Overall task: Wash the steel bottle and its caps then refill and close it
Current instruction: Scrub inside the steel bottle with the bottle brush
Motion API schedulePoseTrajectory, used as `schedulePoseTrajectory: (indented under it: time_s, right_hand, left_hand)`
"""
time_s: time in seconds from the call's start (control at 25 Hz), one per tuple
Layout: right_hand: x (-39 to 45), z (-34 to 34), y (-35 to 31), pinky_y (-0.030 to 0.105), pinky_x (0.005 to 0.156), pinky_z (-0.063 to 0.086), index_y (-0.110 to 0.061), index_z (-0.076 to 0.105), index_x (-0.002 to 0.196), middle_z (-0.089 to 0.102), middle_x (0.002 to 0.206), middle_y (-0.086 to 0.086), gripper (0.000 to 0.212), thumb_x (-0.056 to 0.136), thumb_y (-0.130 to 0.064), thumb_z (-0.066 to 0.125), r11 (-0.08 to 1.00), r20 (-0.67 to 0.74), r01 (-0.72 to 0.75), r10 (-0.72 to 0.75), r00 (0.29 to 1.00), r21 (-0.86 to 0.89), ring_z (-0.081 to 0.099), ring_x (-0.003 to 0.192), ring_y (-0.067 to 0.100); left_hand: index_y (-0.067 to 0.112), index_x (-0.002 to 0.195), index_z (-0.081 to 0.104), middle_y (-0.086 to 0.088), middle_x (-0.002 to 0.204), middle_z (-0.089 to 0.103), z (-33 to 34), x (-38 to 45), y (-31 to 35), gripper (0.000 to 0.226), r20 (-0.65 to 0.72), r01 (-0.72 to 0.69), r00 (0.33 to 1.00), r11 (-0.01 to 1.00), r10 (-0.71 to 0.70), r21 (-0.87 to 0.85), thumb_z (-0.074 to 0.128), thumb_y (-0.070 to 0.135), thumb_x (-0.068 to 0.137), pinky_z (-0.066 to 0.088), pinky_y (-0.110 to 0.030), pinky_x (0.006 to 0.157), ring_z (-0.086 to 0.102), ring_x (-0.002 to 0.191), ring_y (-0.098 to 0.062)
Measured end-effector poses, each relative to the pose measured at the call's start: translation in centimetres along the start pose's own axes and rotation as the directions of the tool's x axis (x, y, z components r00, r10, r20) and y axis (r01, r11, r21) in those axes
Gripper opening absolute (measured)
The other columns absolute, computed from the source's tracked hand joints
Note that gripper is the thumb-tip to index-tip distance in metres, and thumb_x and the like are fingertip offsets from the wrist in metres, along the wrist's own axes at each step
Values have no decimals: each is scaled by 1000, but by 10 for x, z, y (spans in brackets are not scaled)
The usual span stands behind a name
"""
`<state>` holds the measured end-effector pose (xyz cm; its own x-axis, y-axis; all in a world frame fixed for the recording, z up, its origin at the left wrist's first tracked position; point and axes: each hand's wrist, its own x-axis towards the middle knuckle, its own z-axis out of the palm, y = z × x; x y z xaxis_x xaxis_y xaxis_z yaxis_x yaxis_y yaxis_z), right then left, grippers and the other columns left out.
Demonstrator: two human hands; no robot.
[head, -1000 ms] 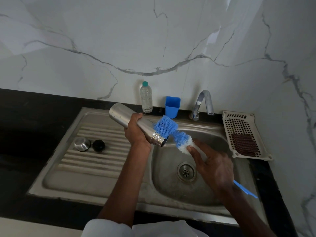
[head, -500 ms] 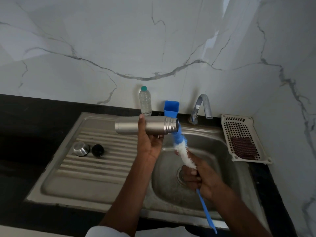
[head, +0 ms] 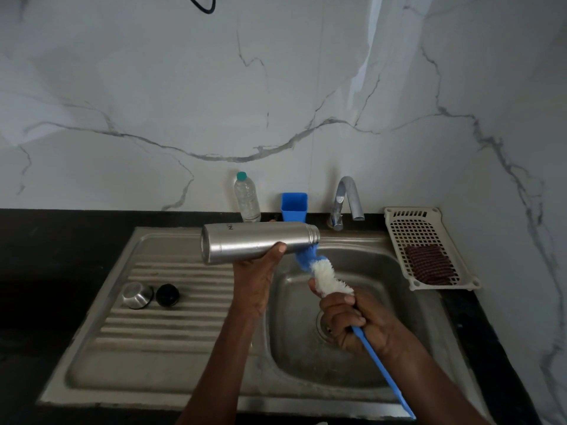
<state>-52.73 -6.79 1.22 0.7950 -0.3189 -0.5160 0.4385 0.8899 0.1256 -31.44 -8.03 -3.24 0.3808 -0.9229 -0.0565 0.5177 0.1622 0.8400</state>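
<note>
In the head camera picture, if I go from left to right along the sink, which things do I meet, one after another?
Steel cap → black cap → steel bottle, held by the left hand → bottle brush, gripped by the right hand → white basket.

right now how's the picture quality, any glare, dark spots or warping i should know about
Head view: dim, bluish light overall; the black counter is nearly featureless. A pale glare streak runs down the marble wall. Wide-angle warping tilts the right wall and bows the sink edges. The steel bottle shows soft highlights, and its mouth and the bottle brush stay reasonably sharp.
</note>
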Motion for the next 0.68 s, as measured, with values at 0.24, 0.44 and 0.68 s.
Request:
schedulePoseTrajectory:
  time_s: [0.24, 0.44, 0.68]
  right_hand:
    - [-14, 3, 8, 18, 25, 27, -5, 63, 111, 46, 53, 3, 29, 103, -32, 56, 865, -210, 307, -412, 887, -397, 33, 29, 6]
    - [-9, -10, -8, 32, 61, 58, -35, 70, 113, 76, 95, -7, 22, 94, -46, 70, -276, 294, 111, -934, 201, -955, 70, 71, 3]
    - [7, -47, 18, 37, 54, 58, -35, 55, 138, 69, 86, -10, 39, 105, -51, 43, -650, 620, -140, -757, 204, -747, 66, 64, 7]
  left_hand:
    - [22, 133, 59, -1, 124, 74, 25, -7, 3, 69, -193, -91, 972, 971, 135, 221, 89, -1, 75, 60, -30, 93, 71, 118, -17]
    - [17, 134, 56, -12, 124, 73, 53, -5, 10, 70, -414, 169, 870, 952, -266, -256, 92, 13, 75, 64, -53, 85, 75, 107, -31]
    - [4, 123, 51, -24, 121, 66, 64, -3, 29, 61, -317, 312, 746, 729, -585, -609, 89, 26, 80, 63, -52, 84, 70, 105, -38]
